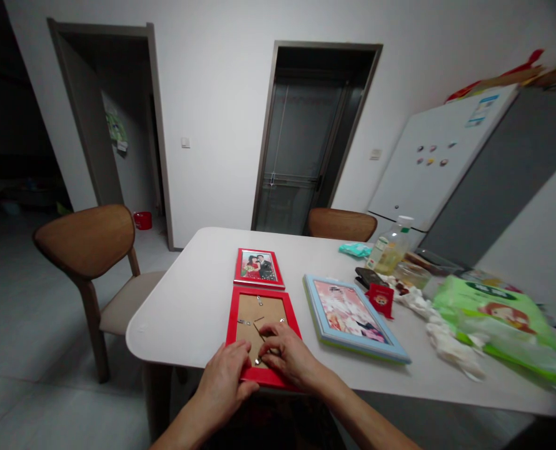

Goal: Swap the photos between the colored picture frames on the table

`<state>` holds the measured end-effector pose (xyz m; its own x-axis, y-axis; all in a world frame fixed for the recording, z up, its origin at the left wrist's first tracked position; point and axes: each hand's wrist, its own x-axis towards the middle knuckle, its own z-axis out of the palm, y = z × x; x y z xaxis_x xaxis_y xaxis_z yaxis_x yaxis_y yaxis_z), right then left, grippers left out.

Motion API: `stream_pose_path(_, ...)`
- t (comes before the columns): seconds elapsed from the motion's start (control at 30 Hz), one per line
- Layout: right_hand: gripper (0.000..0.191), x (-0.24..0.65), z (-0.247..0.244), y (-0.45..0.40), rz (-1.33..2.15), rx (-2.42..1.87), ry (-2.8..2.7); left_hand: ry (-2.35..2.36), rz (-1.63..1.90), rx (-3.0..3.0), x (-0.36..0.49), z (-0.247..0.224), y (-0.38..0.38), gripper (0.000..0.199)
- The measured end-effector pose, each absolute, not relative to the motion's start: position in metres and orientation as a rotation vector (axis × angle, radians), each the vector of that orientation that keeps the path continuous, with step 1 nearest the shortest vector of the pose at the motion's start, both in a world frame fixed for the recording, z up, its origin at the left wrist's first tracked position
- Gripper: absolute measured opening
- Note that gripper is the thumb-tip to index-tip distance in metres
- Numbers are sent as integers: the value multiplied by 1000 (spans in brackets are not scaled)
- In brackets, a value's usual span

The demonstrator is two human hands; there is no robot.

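Observation:
A red picture frame [232, 317] lies face down near the table's front edge, its brown backing board [245, 307] showing. Small metal clips [260, 300] sit around the board's edges. My left hand [225, 375] holds the frame's lower left corner, fingers over the top and thumb at the near edge. Bent over the lower part of the board is my right hand [290, 356], its fingers pinched together beside the lowest clip [258, 361]; what they pinch is hidden. Just beyond lies a second red picture frame [259, 267], face up, with a photo of two people.
To the right lies a light blue picture frame [355, 319] on top of another frame. Farther right are a red booklet [381, 300], a dark phone [368, 277], a bottle [390, 250], crumpled tissues [451, 344] and a green tissue pack [498, 312]. Wooden chairs [88, 240] stand around the white table [188, 300].

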<state>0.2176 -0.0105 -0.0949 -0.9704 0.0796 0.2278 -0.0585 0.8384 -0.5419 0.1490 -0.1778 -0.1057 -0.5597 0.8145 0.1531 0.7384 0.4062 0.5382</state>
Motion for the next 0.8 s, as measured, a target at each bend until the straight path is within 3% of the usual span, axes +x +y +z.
stream_pose_path(0.4,21,146,-104,-25,484,-298,-2754,2521,848,1418,151,-99,-178,53)
stream_pose_path(0.8,28,141,-109,10,314,-653,-2703,2520,851,1417,150,-106,-178,57)
